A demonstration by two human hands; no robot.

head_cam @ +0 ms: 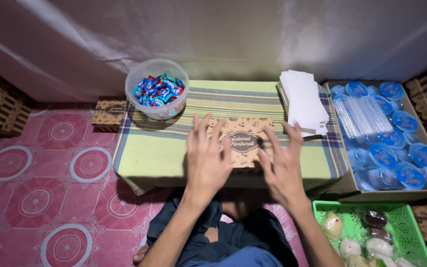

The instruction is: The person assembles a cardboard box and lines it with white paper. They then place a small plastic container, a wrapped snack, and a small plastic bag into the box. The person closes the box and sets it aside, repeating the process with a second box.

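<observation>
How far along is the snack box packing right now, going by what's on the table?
Done: the brown printed box lies closed on the striped cloth. In hand: the left hand and right hand spread over it, fingers open, gripping nothing. Left: supplies remain, namely the tub of wrapped candies, the white paper stack, the water cups and the green basket of snacks.

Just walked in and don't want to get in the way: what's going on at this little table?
A person sits on the floor at a low table covered with a striped cloth. Both hands, left hand and right hand, are spread open over a closed brown cardboard box in the middle. A clear tub of wrapped candies and a stack of white papers sit behind it. To the right are a carton of sealed water cups and a green basket of wrapped snacks.
</observation>
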